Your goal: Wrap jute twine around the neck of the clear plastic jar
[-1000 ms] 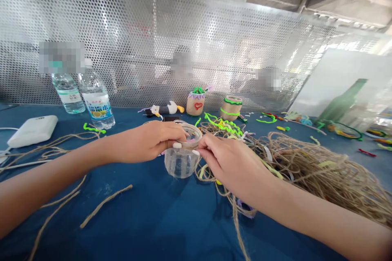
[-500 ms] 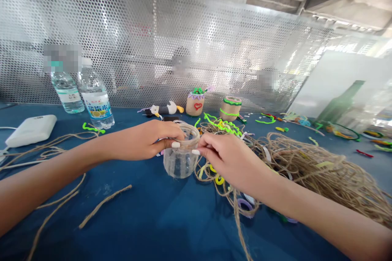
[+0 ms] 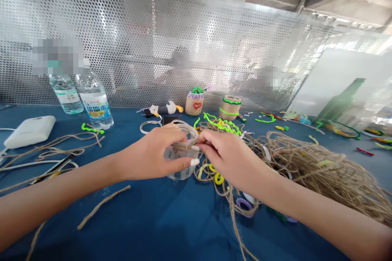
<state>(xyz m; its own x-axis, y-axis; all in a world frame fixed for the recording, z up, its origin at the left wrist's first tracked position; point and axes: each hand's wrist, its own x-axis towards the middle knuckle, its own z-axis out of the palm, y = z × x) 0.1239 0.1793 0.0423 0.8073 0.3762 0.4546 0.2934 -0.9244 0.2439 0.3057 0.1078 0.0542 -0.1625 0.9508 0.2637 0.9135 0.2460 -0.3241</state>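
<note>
A clear glass jar [image 3: 181, 175] stands on the blue table before me, with jute twine [image 3: 187, 144] around its neck, just below the rim. My left hand [image 3: 156, 153] grips the jar from the left, its thumb across the front and its fingers over the neck, covering much of the glass. At the neck's right side, my right hand [image 3: 226, 157] pinches thumb and forefinger together on the twine; the pinched bit is mostly hidden. Loose twine strands hang below my right hand. Bright green pipe cleaners [image 3: 222, 124] lie just behind it.
A large twine heap [image 3: 318, 171] spreads right. Behind stand two twine-wrapped jars, one with a red heart [image 3: 194, 104], one with green bands [image 3: 230, 108]. Water bottles [image 3: 97, 108] and a white power bank [image 3: 30, 131] are left. A cut twine piece [image 3: 104, 207] lies in front.
My left hand has shifted down around the jar, its thumb now across the front toward my right fingers. My right hand stays pinched at the neck.
</note>
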